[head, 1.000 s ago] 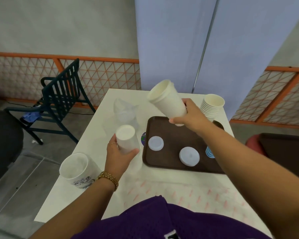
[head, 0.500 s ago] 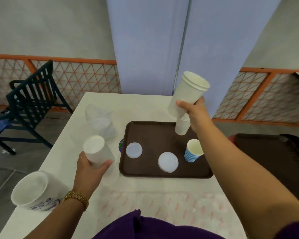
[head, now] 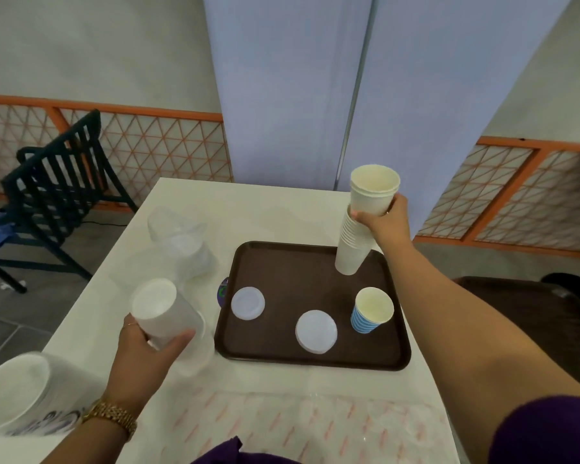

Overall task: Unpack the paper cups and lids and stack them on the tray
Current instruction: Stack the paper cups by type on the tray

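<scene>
My right hand grips a few nested white paper cups and holds them upright in the top of a taller white cup stack standing at the back right of the brown tray. My left hand holds a wrapped sleeve of white cups, base up, over the table left of the tray. On the tray lie two white lids and a blue striped cup.
The white table carries crumpled clear plastic wrap behind the left hand, a wrapped stack of lids or cups at the near left corner, and a printed plastic bag at the front. A dark chair stands left.
My right hand turned the cups upright and lowered them onto the stack at the tray's back right. The left hand has kept its hold on the sleeve.
</scene>
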Demonstrator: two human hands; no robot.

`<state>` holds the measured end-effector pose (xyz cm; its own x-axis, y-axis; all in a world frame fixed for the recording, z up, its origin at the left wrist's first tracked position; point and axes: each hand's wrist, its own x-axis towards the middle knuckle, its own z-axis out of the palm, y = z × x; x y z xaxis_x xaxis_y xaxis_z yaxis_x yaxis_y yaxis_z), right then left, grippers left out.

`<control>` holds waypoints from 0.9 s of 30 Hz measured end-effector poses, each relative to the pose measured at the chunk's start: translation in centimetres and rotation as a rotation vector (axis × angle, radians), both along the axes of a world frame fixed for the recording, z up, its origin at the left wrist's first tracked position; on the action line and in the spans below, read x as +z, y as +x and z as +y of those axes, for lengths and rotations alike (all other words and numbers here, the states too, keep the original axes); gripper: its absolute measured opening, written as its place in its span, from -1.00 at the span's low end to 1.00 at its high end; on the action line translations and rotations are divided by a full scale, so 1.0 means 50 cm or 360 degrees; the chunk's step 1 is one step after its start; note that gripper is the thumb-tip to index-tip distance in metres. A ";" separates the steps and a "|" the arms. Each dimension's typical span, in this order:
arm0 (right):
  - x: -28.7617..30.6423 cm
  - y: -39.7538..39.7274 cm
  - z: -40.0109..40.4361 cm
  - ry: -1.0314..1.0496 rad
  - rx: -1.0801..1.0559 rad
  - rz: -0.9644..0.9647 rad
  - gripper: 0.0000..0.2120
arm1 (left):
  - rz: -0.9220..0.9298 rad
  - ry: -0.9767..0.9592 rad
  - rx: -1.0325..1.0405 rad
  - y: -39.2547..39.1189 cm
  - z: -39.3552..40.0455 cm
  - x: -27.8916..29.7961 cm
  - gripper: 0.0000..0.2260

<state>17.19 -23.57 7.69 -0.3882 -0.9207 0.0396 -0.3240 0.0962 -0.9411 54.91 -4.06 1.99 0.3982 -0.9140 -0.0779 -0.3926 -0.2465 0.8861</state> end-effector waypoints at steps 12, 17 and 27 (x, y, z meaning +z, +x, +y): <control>0.061 0.078 0.081 -0.0131 0.0167 0.0680 -0.51 | 0.0008 -0.0039 -0.0025 -0.002 0.006 0.019 -0.29; 0.120 0.241 0.163 -0.0193 0.0929 0.1220 -0.64 | 0.0127 -0.0087 -0.0036 -0.004 0.009 0.030 -0.30; 0.175 0.518 0.288 -0.0851 0.1916 0.2560 -0.50 | 0.0069 0.0093 -0.0064 0.040 0.036 0.004 -0.12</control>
